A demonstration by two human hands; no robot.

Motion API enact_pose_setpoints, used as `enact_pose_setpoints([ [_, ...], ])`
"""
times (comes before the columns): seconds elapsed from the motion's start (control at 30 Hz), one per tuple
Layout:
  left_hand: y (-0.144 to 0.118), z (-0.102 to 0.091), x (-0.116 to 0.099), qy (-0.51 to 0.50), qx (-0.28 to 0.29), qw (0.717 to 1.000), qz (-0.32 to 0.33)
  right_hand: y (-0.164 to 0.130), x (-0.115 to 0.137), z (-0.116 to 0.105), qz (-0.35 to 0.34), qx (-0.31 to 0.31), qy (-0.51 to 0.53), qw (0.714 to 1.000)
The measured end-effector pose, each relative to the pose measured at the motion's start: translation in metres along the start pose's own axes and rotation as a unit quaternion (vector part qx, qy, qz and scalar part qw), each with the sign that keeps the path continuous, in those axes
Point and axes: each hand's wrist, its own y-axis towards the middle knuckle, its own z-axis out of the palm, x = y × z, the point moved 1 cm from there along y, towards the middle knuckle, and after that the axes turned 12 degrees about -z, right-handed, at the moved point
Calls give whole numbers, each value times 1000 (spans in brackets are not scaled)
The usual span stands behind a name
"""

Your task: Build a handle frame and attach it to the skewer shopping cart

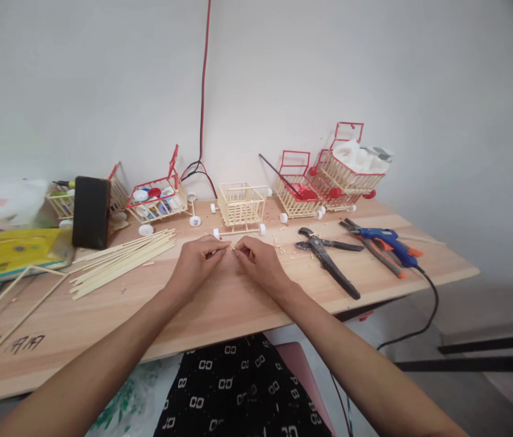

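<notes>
My left hand [197, 258] and my right hand [259, 261] meet above the middle of the table, each closed in a pinch. Between their fingertips shows a tiny pale stick piece [232, 246], mostly hidden by the fingers. Just beyond the hands stands a small cart [241, 205] built of pale sticks, with white wheels and no red paint. A bundle of thin wooden sticks [124, 262] lies left of my left hand. To the right of my right hand rest black-handled cutters [327, 258], among small stick offcuts.
Along the wall stand stick carts with red rims, one filled with bottle caps [156, 203]. A dark phone [91, 212] leans upright at left by a yellow packet [15, 250]. Pliers [377, 249] and a corded blue glue gun [388, 240] lie at right, near the wooden table's [256, 303] edge.
</notes>
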Motion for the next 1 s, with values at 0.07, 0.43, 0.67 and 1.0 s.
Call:
enact_pose_setpoints([
  [0.07, 0, 0, -1, 1, 1, 1000, 0, 0, 0, 0, -2, -2, 3, 1000],
  [0.43, 1, -1, 0, 4, 12, 1000, -7, -1, 0, 1, -1, 0, 6, 1000],
  [0.67, 0, -2, 0, 10, 12, 1000, -2, -1, -1, 2, -7, -2, 6, 1000],
  [1.0, 1, -2, 0, 5, 16, 1000, -8, -1, -2, 2, -1, -3, 13, 1000],
])
